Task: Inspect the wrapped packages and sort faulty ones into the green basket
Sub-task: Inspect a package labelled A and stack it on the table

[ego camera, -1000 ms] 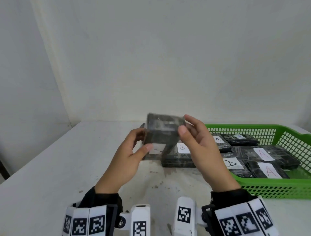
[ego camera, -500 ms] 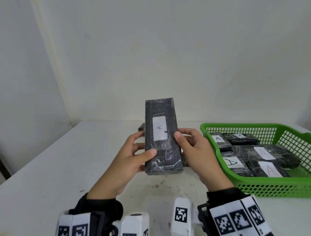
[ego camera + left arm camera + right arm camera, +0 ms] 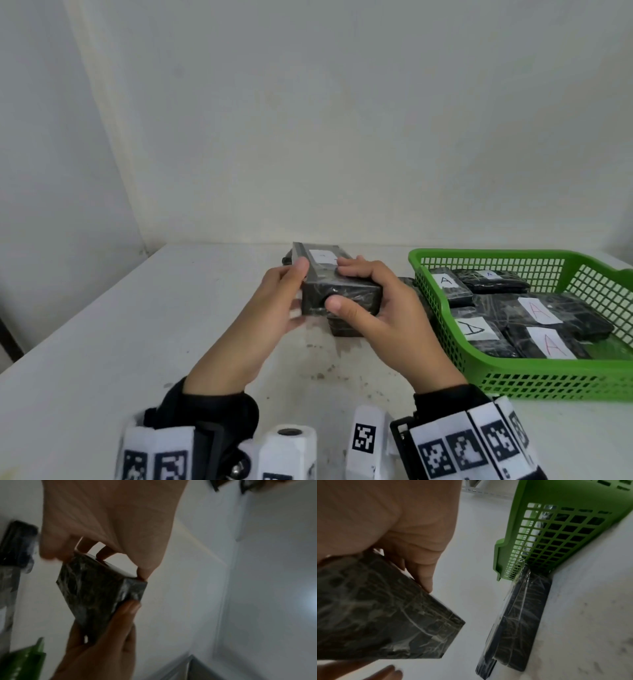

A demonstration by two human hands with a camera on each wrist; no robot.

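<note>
Both hands pinch the wrapped package (image 3: 337, 287) above the table (image 3: 102, 342): left hand (image 3: 277, 308), right hand (image 3: 383, 308). Long axis runs near-far. Green basket (image 3: 513, 380) sits right, nearer my right hand.

We read a handwritten "A" on white labels in the green basket (image 3: 513, 383): black on two packs (image 3: 445, 286) at the left, red on two more packs (image 3: 551, 342), faint blue on the far pack (image 3: 493, 279). The held pack's label (image 3: 323, 257) stays unreadable.
</note>
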